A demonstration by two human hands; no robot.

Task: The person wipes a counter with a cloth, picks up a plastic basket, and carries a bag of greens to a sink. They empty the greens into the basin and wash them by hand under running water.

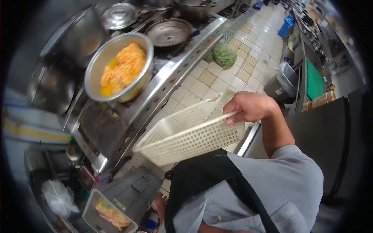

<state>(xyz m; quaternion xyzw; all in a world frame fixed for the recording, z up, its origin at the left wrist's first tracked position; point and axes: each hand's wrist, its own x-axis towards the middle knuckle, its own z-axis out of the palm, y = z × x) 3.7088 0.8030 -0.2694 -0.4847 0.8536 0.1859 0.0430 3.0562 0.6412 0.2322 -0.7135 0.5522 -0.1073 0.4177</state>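
Note:
My right hand (250, 107) grips the rim of a cream plastic basket (190, 136) with perforated sides. The basket hangs tilted in front of my body, over the floor, and I can make out no contents in it. Low on the left, my left hand (160, 206) shows only in part beside my black apron, close to a grey bin lid (134, 186). Its fingers are mostly hidden, so what it holds or touches does not show.
A metal bowl (91, 73) of orange shredded food sits on the stove (155, 83), near a frying pan (169, 33) and a pot lid (118, 16). A green net bundle (224, 56) lies on the tiled floor. Below left is a bin (91, 213) with scraps.

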